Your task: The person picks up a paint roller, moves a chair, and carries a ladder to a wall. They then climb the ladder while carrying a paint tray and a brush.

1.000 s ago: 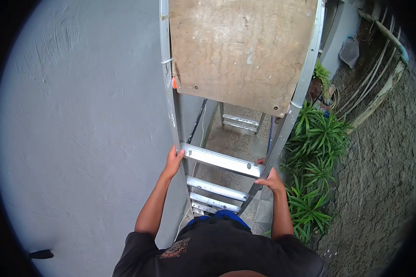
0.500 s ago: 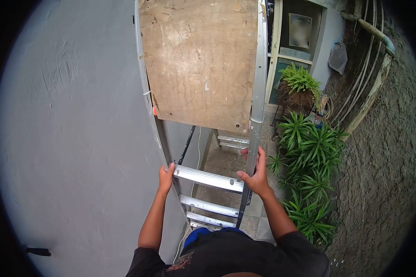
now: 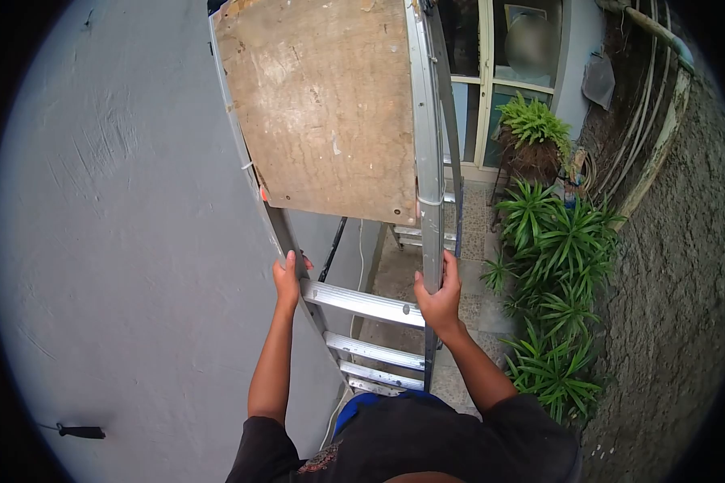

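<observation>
An aluminium stepladder [image 3: 362, 304] stands in front of me, close along the grey wall. My left hand [image 3: 285, 278] is wrapped round its left side rail, just above the nearest visible rung. Across from it, my right hand [image 3: 441, 299] grips the right rail at about the same height, with the thumb on the near side. A worn plywood board [image 3: 322, 113] spans the upper part between the rails. White ties [image 3: 429, 200] circle the rails near the board's lower edge. Lower rungs run down to my body, and the ladder's feet are hidden.
The grey wall [image 3: 137, 241] fills the left side, with a dark-handled tool [image 3: 80, 432] low on it. Green leafy plants [image 3: 560, 241] line the right, beside a rough wall [image 3: 660, 282]. Behind the ladder are a tiled path [image 3: 479, 241] and a glazed door [image 3: 485, 88].
My left hand has moved up the rail, from beside the rung to above it. The fingers of my right hand have closed round the rail. The ladder's top and board have shifted left in view.
</observation>
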Tool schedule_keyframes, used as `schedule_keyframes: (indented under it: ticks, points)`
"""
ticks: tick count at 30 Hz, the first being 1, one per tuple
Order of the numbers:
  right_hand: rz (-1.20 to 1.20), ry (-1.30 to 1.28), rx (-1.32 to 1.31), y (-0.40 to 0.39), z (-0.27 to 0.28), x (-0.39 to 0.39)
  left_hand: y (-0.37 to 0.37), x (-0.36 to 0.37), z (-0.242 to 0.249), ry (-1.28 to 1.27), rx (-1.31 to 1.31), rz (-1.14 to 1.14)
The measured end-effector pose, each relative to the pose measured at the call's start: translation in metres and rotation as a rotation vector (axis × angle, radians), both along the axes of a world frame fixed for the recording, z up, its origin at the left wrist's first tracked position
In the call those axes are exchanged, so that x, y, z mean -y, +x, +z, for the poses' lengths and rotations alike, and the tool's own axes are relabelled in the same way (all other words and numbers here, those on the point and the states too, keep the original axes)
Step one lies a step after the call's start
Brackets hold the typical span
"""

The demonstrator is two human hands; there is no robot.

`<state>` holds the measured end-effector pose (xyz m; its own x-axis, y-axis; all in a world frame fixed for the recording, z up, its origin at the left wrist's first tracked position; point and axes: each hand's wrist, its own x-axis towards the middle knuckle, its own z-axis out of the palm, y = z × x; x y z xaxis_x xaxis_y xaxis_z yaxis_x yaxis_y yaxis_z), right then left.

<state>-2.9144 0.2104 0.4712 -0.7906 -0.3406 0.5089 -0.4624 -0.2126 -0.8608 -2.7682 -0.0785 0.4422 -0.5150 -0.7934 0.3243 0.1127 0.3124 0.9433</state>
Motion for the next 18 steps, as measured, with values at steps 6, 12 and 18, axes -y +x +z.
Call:
schedule_keyframes:
  ticks: [6,12,18]
  points:
    - [-0.067,-0.034,-0.032,-0.001,0.0,0.001,-0.002,0.0,-0.003,0.027,-0.015,0.037]
    - [-0.034,-0.028,-0.037,-0.004,-0.004,-0.001,-0.004,-0.003,-0.003,0.035,-0.03,0.063]
    - [0.005,-0.044,-0.022,-0.005,-0.008,0.002,-0.004,-0.004,-0.003,0.037,-0.047,0.063]
